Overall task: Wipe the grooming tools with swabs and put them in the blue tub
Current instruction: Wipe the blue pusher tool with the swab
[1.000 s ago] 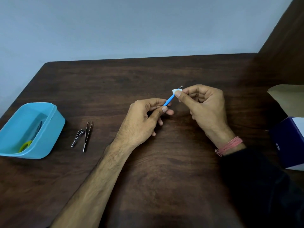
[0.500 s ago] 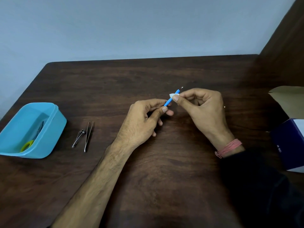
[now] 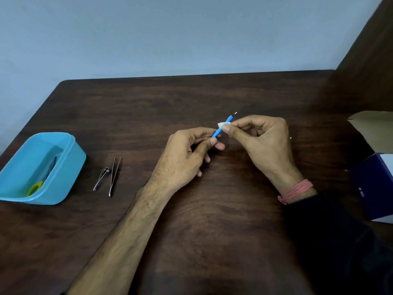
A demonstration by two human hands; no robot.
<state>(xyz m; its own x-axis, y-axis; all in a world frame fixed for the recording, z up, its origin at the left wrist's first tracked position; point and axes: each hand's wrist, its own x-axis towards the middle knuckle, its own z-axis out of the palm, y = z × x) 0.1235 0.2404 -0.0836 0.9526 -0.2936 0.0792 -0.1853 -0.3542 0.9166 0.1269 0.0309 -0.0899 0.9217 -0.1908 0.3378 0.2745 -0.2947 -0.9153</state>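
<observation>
My left hand (image 3: 187, 156) grips the lower end of a thin blue-handled tool (image 3: 219, 130) whose metal tip points up and to the right. My right hand (image 3: 263, 141) pinches a small white swab (image 3: 222, 124) around the tool's shaft, just above my left fingers. The blue tub (image 3: 70, 165) stands at the table's left edge with yellow-handled scissors (image 3: 36, 187) inside. A nail clipper (image 3: 101, 178) and tweezers (image 3: 114, 176) lie side by side on the table between the tub and my left hand.
The dark wooden table (image 3: 191, 231) ends at a pale wall behind. A dark blue and white box (image 3: 374, 188) and an open cardboard flap (image 3: 374, 128) sit at the right edge. A dark wooden panel rises at the far right.
My right hand has slid the swab down the shaft from near the metal tip toward my left fingers. My left hand has held the tool nearly still.
</observation>
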